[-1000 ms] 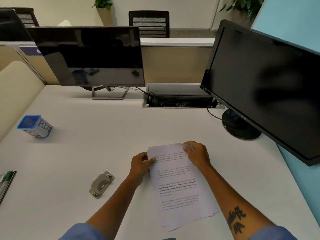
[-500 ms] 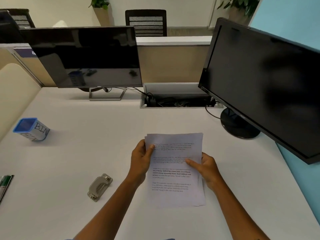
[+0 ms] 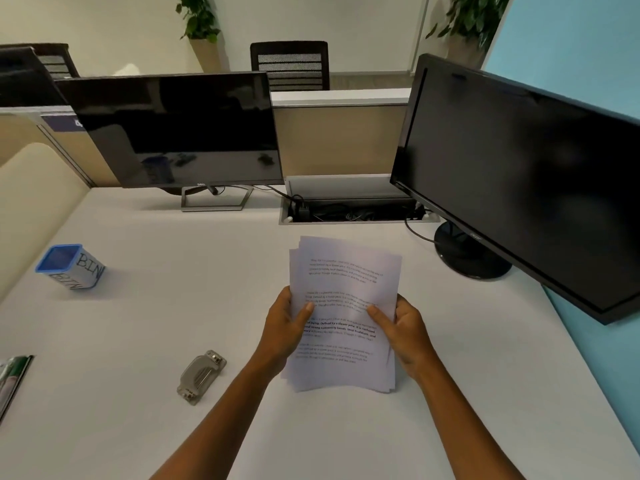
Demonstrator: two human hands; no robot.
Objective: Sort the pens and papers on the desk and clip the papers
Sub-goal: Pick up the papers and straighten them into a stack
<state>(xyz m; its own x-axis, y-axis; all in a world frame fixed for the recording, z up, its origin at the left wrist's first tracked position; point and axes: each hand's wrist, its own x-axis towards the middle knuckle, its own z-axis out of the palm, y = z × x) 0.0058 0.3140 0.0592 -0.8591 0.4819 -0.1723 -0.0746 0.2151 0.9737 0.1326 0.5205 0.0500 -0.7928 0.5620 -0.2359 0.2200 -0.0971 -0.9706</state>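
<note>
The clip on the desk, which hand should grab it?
Probably the left hand: the metal clip lies on its side of the papers, while the right hand grips their far edge and could hold them alone.

I see soft, even indoor light from overhead, moderately dim, leaving the white bench (image 3: 138, 341) greyish with only faint shadows under the papers (image 3: 343, 317) and beside the blue bin (image 3: 69, 268). The left monitor (image 3: 180, 129) carries weak reflections, the right monitor (image 3: 519, 174) a dull sheen. Wide-angle bending tilts both screens at the edges; printed text is slightly soft and not readable from here.
</note>
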